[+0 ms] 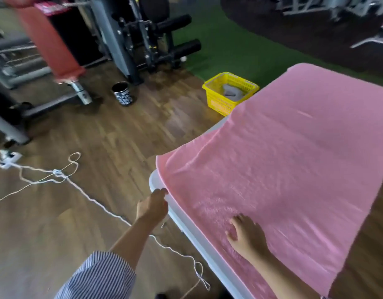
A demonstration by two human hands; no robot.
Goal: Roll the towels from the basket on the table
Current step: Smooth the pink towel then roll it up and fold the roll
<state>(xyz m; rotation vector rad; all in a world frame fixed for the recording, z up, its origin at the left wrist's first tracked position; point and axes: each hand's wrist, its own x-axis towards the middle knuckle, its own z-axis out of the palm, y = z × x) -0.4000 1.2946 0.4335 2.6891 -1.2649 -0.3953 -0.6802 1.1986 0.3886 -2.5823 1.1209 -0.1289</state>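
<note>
Towel: large pink terry towel (294, 158) spread flat over white counter (186, 221), long axis running away.
Right hand (247, 236): nearer, fingers released, flat on near end.
Left hand (152, 205): fingers at towel's left edge, grip unclear.

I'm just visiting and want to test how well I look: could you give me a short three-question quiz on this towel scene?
1. True or false: the large pink terry towel lies spread flat on the white table.
2. Where does the yellow slotted plastic basket stand? A) on the table B) on the floor C) on a chair
3. Fill in: the right hand rests on the ____.

Key: 1 true; 2 B; 3 towel. The left hand touches the towel's edge.
</note>
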